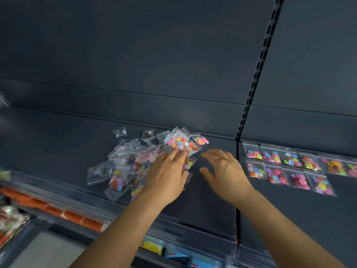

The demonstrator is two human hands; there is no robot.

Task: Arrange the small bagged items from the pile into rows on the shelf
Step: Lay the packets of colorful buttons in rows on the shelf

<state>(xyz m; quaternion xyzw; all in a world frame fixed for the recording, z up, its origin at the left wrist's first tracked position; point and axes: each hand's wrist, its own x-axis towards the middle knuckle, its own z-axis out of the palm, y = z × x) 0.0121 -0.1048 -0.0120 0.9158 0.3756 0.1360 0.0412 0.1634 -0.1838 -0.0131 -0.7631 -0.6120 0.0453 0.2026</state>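
A loose pile of small clear bags (127, 161) with colourful buttons lies on the dark shelf (58, 136), left of centre. My left hand (166, 175) rests on the pile's right side, fingertips touching a bag of bright buttons (182, 144) at the top of the heap. Just right of the pile my right hand (226, 171) hovers over bare shelf, fingers spread and holding nothing. Two rows of button bags (289, 167) lie flat on the shelf section to the right.
A slotted vertical upright (251, 97) and a seam divide the two shelf sections. The shelf's front edge carries a clear price strip (193, 231). Orange packets (58, 209) and other goods sit on the lower shelf at the left.
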